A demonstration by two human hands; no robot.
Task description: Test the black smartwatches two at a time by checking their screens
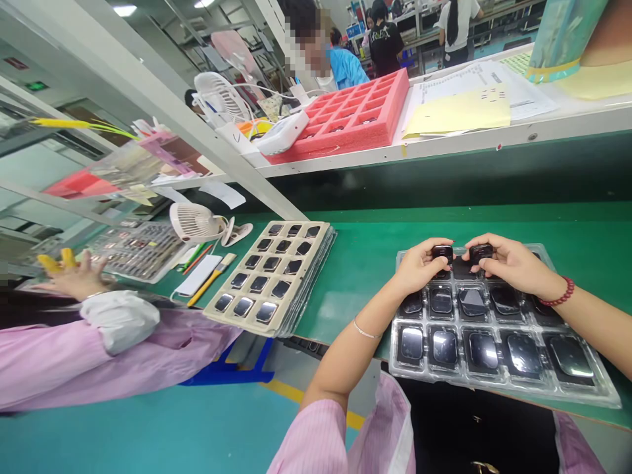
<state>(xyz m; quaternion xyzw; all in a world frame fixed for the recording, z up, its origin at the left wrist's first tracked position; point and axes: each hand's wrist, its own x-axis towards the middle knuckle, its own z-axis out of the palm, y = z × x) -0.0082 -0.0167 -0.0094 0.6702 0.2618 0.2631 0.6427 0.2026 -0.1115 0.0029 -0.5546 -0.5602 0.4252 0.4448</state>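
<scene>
Between the thumb and fingers of my left hand [423, 264] is a small dark watch case [443, 253], held above the back row of a clear plastic tray [459, 385]. My right hand [513, 266] pinches a second dark watch case [480, 253] close beside it, a small gap apart. The tray beneath holds rows of square, black-faced watch cases [482, 349] in separate pockets. Both hands partly cover the back row, so which pockets are filled there cannot be made out.
Left on the green bench [353, 263] stands a stack of beige trays [270, 276] with watch cases. A brush [212, 279], a white fan [195, 222] and a co-worker's hand [76, 273] with yellow finger cots are farther left. A shelf above bears a red foam tray [340, 135].
</scene>
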